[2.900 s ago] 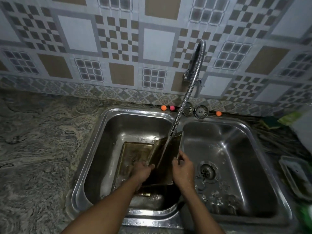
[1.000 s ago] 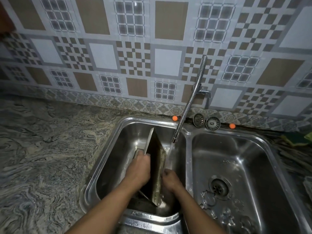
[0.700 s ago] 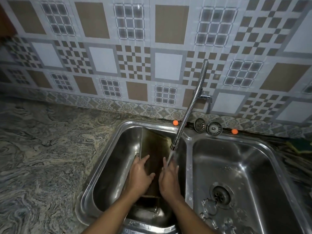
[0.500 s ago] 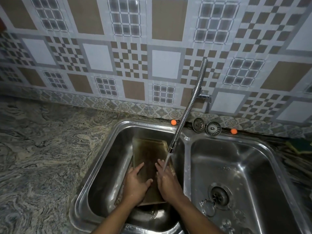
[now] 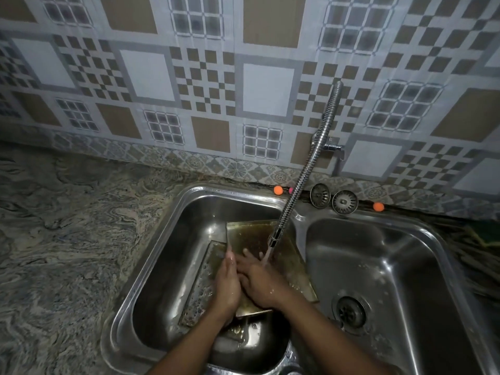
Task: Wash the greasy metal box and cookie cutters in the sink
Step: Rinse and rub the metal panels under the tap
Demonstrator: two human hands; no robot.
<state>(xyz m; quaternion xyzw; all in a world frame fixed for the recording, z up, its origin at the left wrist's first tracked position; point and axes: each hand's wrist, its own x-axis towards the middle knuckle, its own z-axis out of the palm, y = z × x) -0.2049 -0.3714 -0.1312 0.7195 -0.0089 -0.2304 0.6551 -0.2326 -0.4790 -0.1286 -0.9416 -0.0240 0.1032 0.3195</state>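
In the left basin of the steel sink (image 5: 151,269), a greasy brown metal box (image 5: 288,257) lies tilted under the running tap (image 5: 274,236). A second greasy metal tray piece (image 5: 204,274) lies flat beneath it on the left. My left hand (image 5: 227,285) is turned on edge and holds the box's left edge. My right hand (image 5: 261,280) presses flat on the box's face with straight fingers, and the water stream falls just beside its fingers. No cookie cutter can be made out; the basin floor in front of my hands is dark and wet.
The right basin (image 5: 392,266) holds only its drain (image 5: 351,311) and suds. Two metal strainers (image 5: 332,198) and small orange balls (image 5: 278,190) sit on the back ledge. Patterned stone counter (image 5: 67,239) extends left. The tap's flexible hose (image 5: 305,169) crosses above the basin.
The box went from standing on edge to lying tilted under the stream. My left hand turned from flat on its face to its left edge; my right hand slid left across it.
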